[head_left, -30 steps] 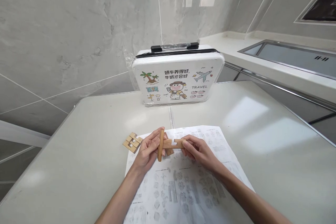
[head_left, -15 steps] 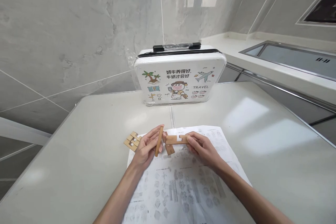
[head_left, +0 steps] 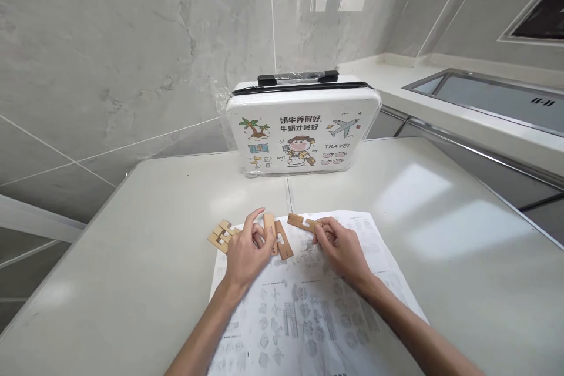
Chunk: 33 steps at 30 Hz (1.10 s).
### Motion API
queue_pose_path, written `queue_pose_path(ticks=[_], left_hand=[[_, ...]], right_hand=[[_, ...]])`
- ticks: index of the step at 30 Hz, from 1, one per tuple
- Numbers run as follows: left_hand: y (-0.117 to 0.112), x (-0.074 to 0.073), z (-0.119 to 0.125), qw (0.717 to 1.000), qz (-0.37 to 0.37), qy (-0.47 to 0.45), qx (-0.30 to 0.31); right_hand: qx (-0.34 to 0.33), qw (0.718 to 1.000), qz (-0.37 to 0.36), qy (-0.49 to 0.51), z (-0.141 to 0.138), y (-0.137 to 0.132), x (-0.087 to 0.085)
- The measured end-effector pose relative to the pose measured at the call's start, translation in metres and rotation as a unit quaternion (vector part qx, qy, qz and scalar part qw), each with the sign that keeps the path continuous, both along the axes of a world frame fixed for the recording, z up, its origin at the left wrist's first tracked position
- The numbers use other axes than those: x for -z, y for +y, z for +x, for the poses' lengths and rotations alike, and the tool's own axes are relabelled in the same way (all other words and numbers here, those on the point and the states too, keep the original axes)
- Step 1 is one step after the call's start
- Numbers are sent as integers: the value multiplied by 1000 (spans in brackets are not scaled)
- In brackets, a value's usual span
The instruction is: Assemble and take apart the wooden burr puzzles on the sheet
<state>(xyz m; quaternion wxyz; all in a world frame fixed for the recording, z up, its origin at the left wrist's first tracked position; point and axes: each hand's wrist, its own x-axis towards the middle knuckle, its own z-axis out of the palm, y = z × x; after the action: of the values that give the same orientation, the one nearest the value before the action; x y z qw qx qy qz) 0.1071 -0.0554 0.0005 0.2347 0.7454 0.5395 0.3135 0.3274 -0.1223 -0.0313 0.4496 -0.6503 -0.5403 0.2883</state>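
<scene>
Notched wooden bar (head_left: 302,221) newly aslant in a pinching right hand (head_left: 343,244) — second bar (head_left: 269,221) likewise in a pinching left hand (head_left: 247,251).

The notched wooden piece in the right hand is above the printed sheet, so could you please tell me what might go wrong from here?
The right hand grips the notched wooden piece near one end, so its free end might tip or twist. The left hand is close beside the piece marked 1 on the printed sheet, and could nudge it.
</scene>
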Motion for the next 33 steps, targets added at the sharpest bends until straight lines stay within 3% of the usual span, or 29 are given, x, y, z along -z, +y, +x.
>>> queue_pose_path(ticks=[10,19,30,33], left_hand=[[2,2,-2,991,-41,124,-37],[1,6,0,983,-61,170,-15],[-3,15,2,980,-30,196,13],[2,13,-3,987,36,156,12]], right_hand=[[7,996,7,-94,-6,-2,6],[-38,981,64,-177,-9,0,10],[-92,954,109,-262,-12,-2,14],[-95,953,112,-264,-12,-2,15]])
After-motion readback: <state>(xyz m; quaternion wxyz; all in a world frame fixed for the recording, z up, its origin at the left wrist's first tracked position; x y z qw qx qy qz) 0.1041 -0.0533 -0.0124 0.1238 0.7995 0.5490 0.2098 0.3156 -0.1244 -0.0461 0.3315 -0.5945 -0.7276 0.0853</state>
